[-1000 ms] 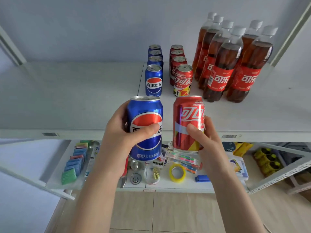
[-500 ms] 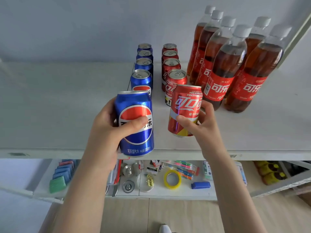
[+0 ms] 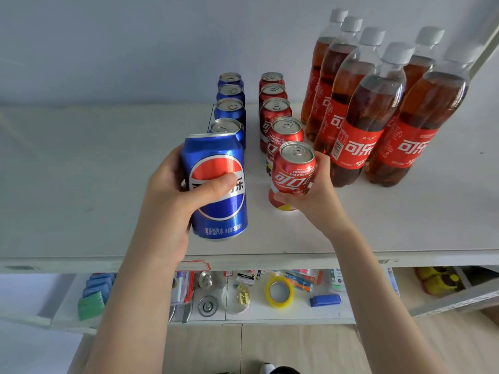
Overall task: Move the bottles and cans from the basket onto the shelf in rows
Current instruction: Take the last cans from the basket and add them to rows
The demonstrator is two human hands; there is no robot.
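Note:
My left hand (image 3: 172, 201) grips a blue Pepsi can (image 3: 218, 211), held just above the white shelf (image 3: 81, 184) at the front of a row of several blue cans (image 3: 229, 109). My right hand (image 3: 316, 195) holds a red cola can (image 3: 293, 174) at the front of a row of several red cans (image 3: 275, 112); its base looks down on the shelf. To the right, two rows of cola bottles (image 3: 370, 114) with white caps and red labels stand upright. The basket is out of view.
The left half of the shelf is bare white board. A lower shelf (image 3: 270, 314) holds small items: a yellow tape roll (image 3: 279, 292), a blue clip (image 3: 325, 300), green and blue pads (image 3: 93, 298). A metal shelf post (image 3: 486, 44) slants at the upper right. Beige floor lies below.
Both hands have carried their cans forward over the shelf edge. The red can has come down at the front of the red row; the blue can has closed in on the blue row.

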